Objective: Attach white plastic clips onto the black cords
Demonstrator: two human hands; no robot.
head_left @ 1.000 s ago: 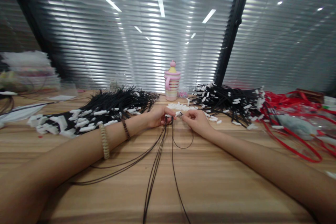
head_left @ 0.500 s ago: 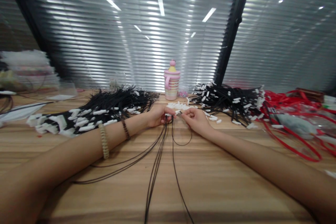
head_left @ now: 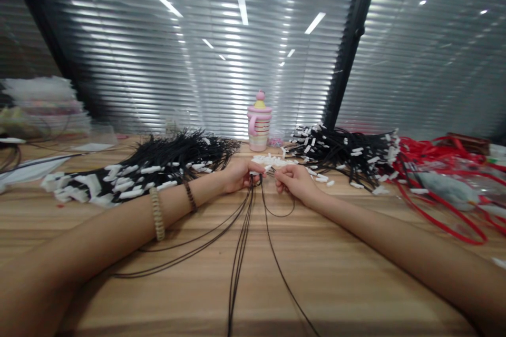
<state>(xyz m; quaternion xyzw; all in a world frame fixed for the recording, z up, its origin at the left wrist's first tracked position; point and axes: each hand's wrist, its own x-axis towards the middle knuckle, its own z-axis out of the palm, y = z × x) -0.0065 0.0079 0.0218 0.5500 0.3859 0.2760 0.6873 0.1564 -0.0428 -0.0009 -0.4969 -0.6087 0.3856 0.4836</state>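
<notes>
And here we are at mid-table, where the left hand [head_left: 237, 175] is pinching a gathered bunch of black cords [head_left: 245, 216], its thumb and fingers closing together beside a small white piece [head_left: 254, 173]. The right hand [head_left: 297, 181] is facing it just across a narrow gap, fingers curling in, thumb and forefinger apparently gripping a looped cord [head_left: 281, 216] that is dipping between the two hands. The step in hand looks like fine work, with cord and white piece being brought together at the fingertips (tiny stuff, and exactly where they are meeting, I cannot tell). From this position, any move is calling for a steady left pinch and a light, precise right one, without the strands crossing.

Now the pose: both forearms are reaching in from the lower corners and converging in front of the pink mug [head_left: 259, 126], the left wrist lying fairly straight, the right hand angling inward. The cords are hanging from the left fingers and spreading over the wooden table [head_left: 177, 300] towards the person. Loose white pieces [head_left: 272, 160] are lying just beyond the hands, and a pile of black cords with white ends [head_left: 336, 147] is sitting farther right.
</notes>
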